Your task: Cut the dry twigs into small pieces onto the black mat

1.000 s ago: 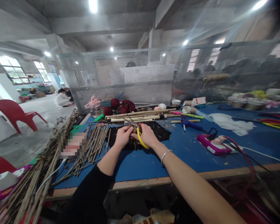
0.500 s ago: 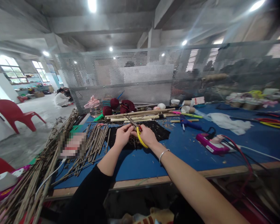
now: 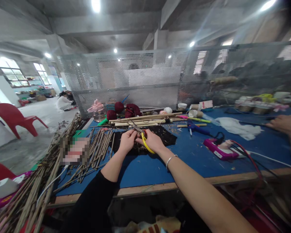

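Yellow-handled scissors (image 3: 144,142) are in my right hand (image 3: 152,141), blades pointing up and left and slightly apart. My left hand (image 3: 127,141) is close beside it, thumb and fingertips pressed together near the blades; whatever they pinch is too small to make out. Both hands are over a black cloth (image 3: 168,136) strewn with brown plant bits. To the left of the cloth, cut dry stalks (image 3: 99,145) lie on the blue table (image 3: 189,163).
Long dry stalks (image 3: 36,191) lean at the left edge. Behind my hands are pale sticks (image 3: 145,123) and dark red yarn balls (image 3: 132,111). A blue glue gun (image 3: 196,127) and purple power strip (image 3: 219,152) sit right. Another person's hand (image 3: 285,124) reaches in at far right.
Another person's hand has come into view at the far right, over the table. My own hands and the scissors have barely moved.
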The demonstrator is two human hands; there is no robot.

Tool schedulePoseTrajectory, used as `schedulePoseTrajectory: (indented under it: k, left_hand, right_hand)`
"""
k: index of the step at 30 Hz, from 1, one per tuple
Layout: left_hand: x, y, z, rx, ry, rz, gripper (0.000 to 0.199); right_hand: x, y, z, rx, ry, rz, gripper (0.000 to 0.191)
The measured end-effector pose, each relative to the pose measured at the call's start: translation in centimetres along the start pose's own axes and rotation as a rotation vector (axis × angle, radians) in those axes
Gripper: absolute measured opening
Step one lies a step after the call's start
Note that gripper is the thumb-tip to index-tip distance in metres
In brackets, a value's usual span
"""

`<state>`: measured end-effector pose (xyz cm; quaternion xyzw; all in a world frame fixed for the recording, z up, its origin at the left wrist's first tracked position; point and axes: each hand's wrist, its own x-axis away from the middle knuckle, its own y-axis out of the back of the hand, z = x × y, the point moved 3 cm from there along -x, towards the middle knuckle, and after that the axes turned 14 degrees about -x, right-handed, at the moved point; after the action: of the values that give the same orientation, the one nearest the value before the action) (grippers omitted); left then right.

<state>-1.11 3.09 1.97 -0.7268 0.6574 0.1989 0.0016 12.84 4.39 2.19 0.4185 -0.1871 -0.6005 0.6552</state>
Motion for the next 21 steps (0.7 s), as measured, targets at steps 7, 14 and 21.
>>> schedulePoseTrajectory:
  k: [7,14,21]
  left_hand:
    - [-0.01,-0.17,0.30,-0.028,0.016,0.029,0.029]
    - [-0.21,-0.08,0.65,-0.057,0.012,0.027,0.031]
    - [-0.17,0.25,0.21,-0.146,-0.027,0.000,0.034]
  right_hand:
    - [-0.09,-0.20,-0.06,-0.006,0.036,-0.019,0.055]
    - [-0.03,-0.12,0.18,0.003,0.020,-0.034,0.053]
    - [-0.26,-0.12,-0.40,-0.022,0.009,-0.006,0.051]
